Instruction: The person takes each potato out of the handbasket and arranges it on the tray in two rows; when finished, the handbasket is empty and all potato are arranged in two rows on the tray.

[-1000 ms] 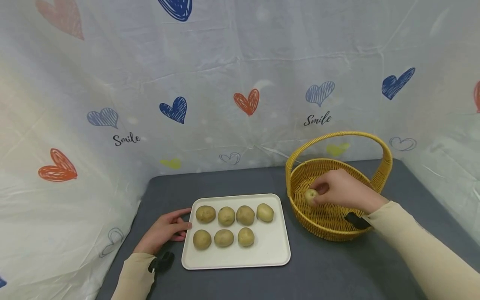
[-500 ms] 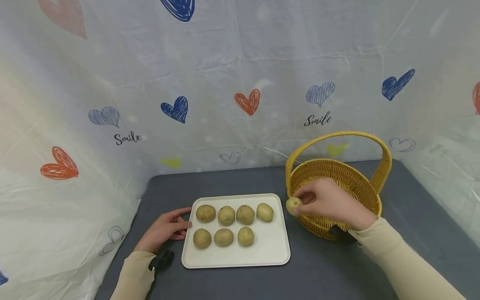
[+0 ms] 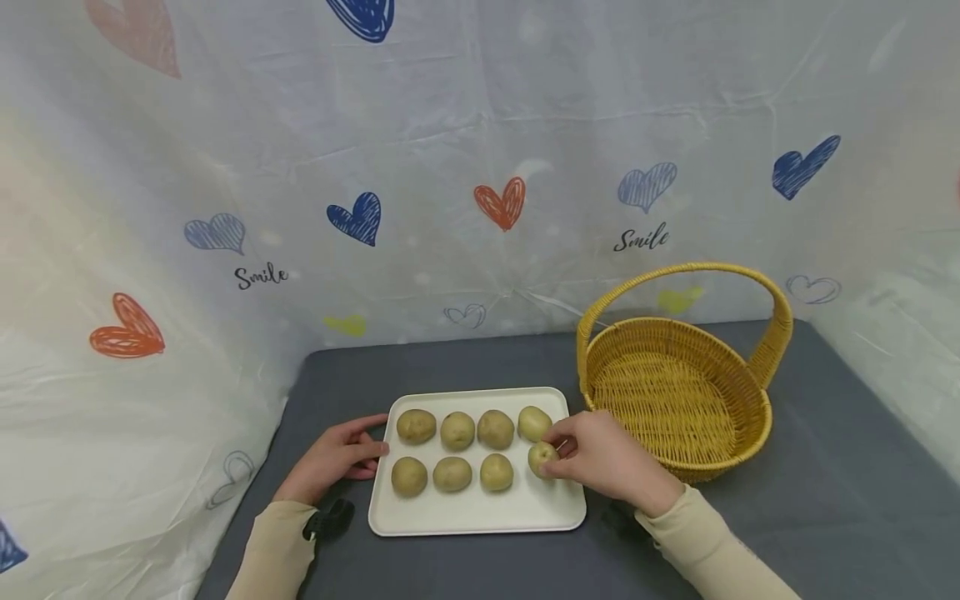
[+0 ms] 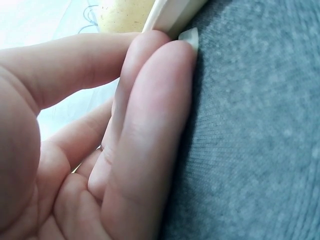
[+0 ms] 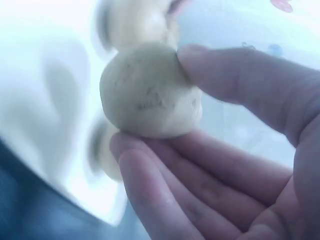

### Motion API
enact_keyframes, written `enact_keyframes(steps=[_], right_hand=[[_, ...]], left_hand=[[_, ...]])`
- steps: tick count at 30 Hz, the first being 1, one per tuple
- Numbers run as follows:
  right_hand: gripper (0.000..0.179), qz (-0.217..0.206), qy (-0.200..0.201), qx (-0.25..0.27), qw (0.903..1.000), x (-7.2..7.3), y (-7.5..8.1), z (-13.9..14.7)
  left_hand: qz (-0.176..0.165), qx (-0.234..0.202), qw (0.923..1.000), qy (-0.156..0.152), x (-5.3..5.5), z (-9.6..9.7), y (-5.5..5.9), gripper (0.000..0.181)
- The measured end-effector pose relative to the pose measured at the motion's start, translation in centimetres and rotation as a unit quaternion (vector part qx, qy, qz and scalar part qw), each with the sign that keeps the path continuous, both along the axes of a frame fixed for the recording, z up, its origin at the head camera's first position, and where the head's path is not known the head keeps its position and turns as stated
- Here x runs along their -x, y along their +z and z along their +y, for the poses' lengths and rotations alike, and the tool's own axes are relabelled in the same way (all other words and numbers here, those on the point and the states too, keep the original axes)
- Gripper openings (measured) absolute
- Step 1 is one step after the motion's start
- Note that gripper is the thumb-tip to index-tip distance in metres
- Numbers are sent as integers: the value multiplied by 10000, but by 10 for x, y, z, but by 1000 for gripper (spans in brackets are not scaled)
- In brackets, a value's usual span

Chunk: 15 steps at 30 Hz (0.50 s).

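In the head view, my right hand (image 3: 603, 462) pinches a small pale potato (image 3: 542, 459) between thumb and fingertips over the right part of a cream tray (image 3: 468, 519). The right wrist view shows this potato (image 5: 150, 95) up close, the thumb on top and fingers beneath. My left hand (image 3: 330, 458) is at the tray's left edge. Its thumb and fingertips meet at the rim, which the left wrist view shows between the thumb and the fingers (image 4: 150, 115). Several potatoes (image 3: 452, 474) lie on the tray in two rows. One potato (image 3: 534, 423) sits right behind the held one.
A yellow wicker basket (image 3: 675, 404) with a tall arched handle stands at the right of the dark table cloth (image 3: 360, 367), with no potatoes visible in it. A white curtain (image 3: 427, 250) printed with hearts hangs behind and at the sides.
My right hand has come out of the basket with the potato, moving left and toward me until over the tray's right part. My left hand has stayed at the tray's edge.
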State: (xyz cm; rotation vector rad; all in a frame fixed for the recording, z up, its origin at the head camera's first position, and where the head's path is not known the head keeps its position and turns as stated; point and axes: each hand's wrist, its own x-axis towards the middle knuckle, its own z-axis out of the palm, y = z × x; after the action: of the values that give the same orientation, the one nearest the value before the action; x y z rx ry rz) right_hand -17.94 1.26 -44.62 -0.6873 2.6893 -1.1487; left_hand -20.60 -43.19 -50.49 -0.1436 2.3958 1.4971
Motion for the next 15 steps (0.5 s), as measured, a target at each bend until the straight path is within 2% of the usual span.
enact_keyframes(steps=[6, 15], right_hand=[[19, 19, -283, 3, 9996, -5, -17, -11], [21, 3, -443, 30, 9990, -4, -23, -13]], left_hand=[[8, -34, 10000, -36, 0, 1, 1, 76], [-55, -13, 9999, 104, 0, 2, 2, 75]])
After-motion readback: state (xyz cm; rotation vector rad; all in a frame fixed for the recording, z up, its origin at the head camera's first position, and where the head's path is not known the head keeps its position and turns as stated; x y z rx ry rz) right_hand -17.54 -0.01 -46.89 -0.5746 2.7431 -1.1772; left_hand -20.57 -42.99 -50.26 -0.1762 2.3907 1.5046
